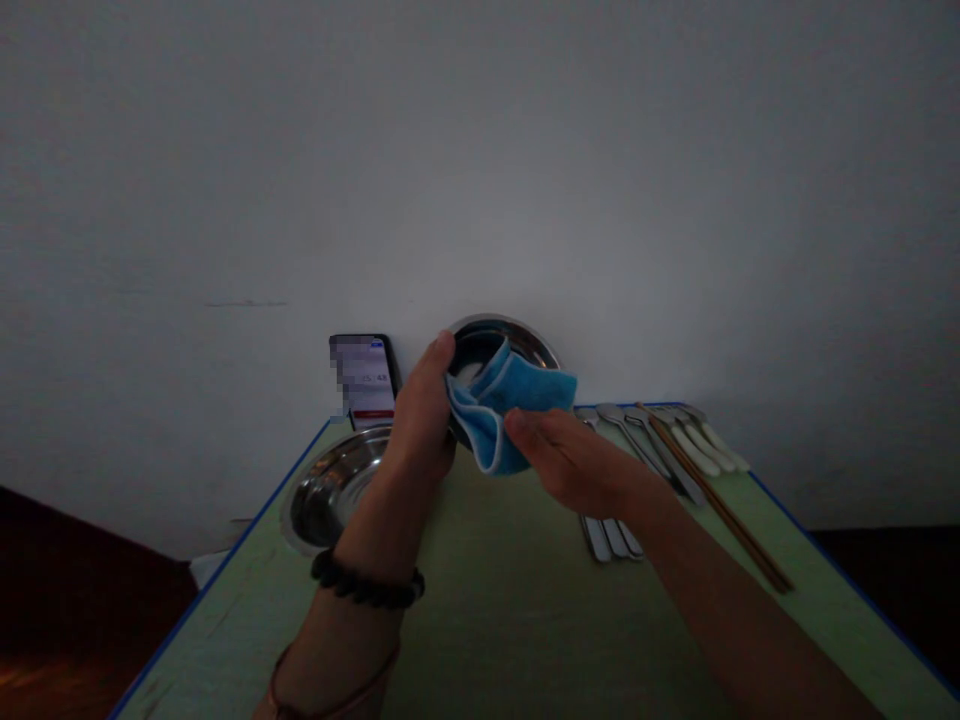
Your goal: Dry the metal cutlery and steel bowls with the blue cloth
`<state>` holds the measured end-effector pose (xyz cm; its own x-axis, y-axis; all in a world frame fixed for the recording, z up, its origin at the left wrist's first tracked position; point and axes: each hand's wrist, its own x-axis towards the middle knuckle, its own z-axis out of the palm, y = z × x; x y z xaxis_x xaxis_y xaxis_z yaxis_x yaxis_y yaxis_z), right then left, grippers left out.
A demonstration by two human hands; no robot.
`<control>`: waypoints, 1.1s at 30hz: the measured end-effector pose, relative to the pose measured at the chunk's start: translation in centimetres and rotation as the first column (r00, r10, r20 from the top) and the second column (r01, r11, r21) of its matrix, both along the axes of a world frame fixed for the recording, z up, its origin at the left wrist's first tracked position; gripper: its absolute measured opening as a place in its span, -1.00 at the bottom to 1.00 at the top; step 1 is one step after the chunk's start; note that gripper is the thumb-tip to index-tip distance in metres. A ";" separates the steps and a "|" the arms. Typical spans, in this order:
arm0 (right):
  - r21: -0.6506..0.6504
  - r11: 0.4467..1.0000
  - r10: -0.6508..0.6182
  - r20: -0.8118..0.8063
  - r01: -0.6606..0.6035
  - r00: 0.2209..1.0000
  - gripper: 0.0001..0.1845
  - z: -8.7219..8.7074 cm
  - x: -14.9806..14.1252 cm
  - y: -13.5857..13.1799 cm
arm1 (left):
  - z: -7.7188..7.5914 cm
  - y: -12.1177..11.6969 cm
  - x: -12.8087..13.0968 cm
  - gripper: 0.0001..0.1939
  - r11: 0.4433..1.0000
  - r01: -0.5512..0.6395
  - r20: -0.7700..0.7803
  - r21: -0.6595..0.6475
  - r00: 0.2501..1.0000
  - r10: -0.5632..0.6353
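- Dim light, a plain grey wall (pixel 480 160) and, before it, a pale green counter (pixel 487 610) edged in blue fill my head view.
- Left grip (pixel 424 410): closed on the left rim of a shiny, round steel bowl (pixel 531 341), tilted mouth toward me; I cannot tell whether its base touches the counter.
- Right grip (pixel 577 465): pinching a soft, folded blue cloth (pixel 529 390) with pale edging, across the bowl's near right side.
- I judge wiping to be the step in hand; the next move calls for a firm left hold and cloth pressed along the curve.
- Left: a second, smooth bowl (pixel 315 490), partly behind the arm, with a flat phone (pixel 375 385) propped beyond it.
- Right: metal cutlery (pixel 598 540), slim brown chopsticks (pixel 750 548) and, farther right, white-handled cutlery (pixel 699 452).
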<state>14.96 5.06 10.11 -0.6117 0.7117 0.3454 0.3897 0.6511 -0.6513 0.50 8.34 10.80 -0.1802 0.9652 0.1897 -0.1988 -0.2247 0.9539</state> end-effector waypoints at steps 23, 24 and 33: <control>0.149 0.735 -0.660 -0.064 0.661 0.748 -0.36 -2.7 2.4 4.4 | 0.3 -1.3 -0.3 -0.58 0.887 0.462 -0.139 0.008 0.879 -0.457; 0.144 0.723 -0.679 -0.029 0.675 0.734 -0.47 -2.5 2.6 4.4 | 0.4 -1.5 -0.2 -0.58 0.874 0.487 -0.144 -0.007 0.864 -0.482; 0.240 0.695 -0.705 0.046 0.678 0.707 -0.53 -1.6 1.7 2.9 | 1.1 -2.2 -0.6 -0.67 0.822 0.563 -0.311 -0.088 0.768 -0.560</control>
